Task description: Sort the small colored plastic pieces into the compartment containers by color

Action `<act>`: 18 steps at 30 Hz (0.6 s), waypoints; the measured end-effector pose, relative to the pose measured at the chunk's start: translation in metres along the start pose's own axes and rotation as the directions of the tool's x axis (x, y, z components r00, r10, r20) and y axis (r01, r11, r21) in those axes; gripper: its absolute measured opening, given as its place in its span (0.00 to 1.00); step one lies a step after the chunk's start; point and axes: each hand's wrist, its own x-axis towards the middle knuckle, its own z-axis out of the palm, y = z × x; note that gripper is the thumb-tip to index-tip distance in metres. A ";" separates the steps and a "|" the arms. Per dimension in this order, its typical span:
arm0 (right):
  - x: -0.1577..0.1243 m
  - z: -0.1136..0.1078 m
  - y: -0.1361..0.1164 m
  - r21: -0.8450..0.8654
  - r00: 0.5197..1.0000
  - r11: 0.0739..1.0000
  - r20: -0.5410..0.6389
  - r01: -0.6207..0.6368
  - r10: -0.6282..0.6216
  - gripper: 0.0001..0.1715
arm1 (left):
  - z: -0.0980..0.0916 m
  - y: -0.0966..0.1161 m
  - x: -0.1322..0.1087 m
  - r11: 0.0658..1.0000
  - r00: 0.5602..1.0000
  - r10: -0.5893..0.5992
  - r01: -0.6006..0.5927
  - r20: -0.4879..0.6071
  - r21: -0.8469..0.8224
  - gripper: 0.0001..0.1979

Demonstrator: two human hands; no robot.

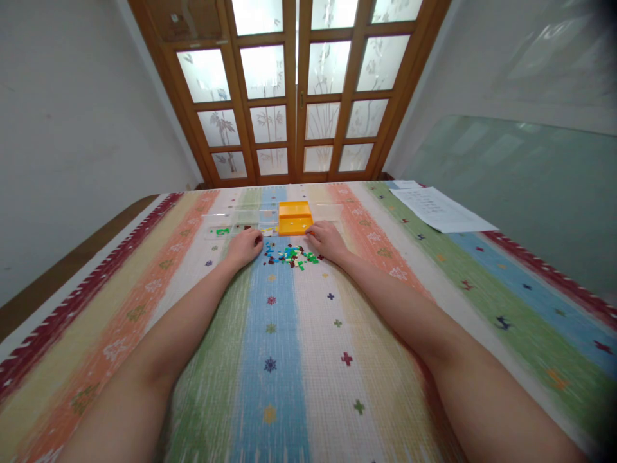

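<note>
A mixed pile of small building bricks (292, 256) in blue, green, dark red and pale colours lies on the striped cloth between my hands. My left hand (245, 247) rests at the pile's left with its fingers curled together; what they hold, if anything, is too small to make out. At the front right corner of an open orange box (295, 225) is my right hand (328, 239), fingers drawn together, their contents hidden. Behind my left hand a clear compartment tray (207, 230) holds green bricks (222, 231), dark red ones (247, 227) and yellow ones (268, 229).
A patterned tablecloth (270, 399) covers the table. Printed paper sheets (441, 209) lie at the far right. A clear plastic lid or tray (332, 211) shows faintly right of the orange box. Wooden glazed doors (294, 96) stand beyond the table.
</note>
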 end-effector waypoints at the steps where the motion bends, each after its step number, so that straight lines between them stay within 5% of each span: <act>1: 0.000 0.000 0.000 0.000 1.000 1.000 -0.001 0.001 -0.001 0.09 | 0.000 0.000 0.000 1.000 1.000 -0.012 0.012 -0.001 -0.005 0.06; 12: 0.000 0.001 0.002 0.004 1.000 1.000 0.002 -0.005 0.005 0.08 | 0.004 -0.009 0.003 0.967 0.983 -0.150 0.123 -0.108 -0.221 0.06; 18: 0.000 0.001 0.002 -0.002 1.000 1.000 -0.007 0.011 -0.011 0.08 | 0.014 -0.028 0.012 0.796 0.915 -0.366 0.213 -0.170 -0.567 0.07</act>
